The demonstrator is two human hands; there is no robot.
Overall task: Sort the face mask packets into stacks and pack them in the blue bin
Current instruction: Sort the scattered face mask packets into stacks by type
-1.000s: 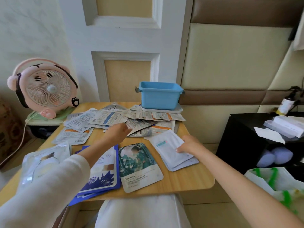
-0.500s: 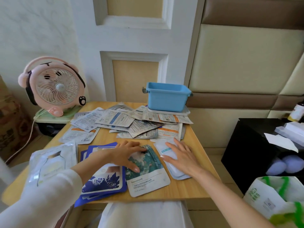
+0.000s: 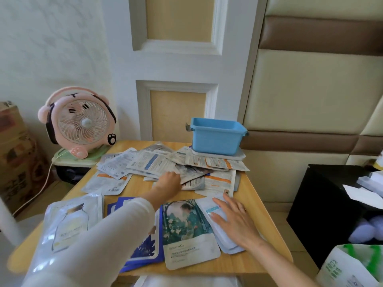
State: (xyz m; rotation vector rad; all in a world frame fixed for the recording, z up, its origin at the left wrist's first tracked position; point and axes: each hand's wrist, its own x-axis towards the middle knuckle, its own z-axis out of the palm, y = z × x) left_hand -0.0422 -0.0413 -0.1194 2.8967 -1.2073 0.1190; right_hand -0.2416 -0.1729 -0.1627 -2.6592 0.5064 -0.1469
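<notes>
Left hand (image 3: 169, 181): at the pile (image 3: 153, 162) in mid-surface, fingers curled at the edge of a grey packet (image 3: 192, 172); the back of the hand hides the fingertips, so you cannot tell whether they have it pinched
Right hand (image 3: 234, 220): flat, fingers straight, pressing on the white stack (image 3: 211, 210) at the near right of the surface (image 3: 259, 204)
Bin (image 3: 215, 137): upright on a white lid (image 3: 219, 156) at the far edge, well apart from both hands; you cannot see what is inside
Stacks: silver packet (image 3: 68, 222), blue stack (image 3: 145, 245), green packet (image 3: 186, 230) and the white stack sit in a row along the near edge
Drag risk: the grey packet overlaps its neighbours, so if you pull it out flat the slick ones would likely come along and fan out
Sleeve risk: your left sleeve (image 3: 93, 235) crosses low over the blue stack, which lies right at the near edge; if you draw the arm back low you could sweep it to the floor
Slip risk: once you lift the right hand, the glossy white stack may slide apart
Mis-sort risk: most of the pile shows printed backs, so turn each packet over before you match it
Bin risk: some packets are tucked under the lid, and tugging them could shove the bin toward the far edge
</notes>
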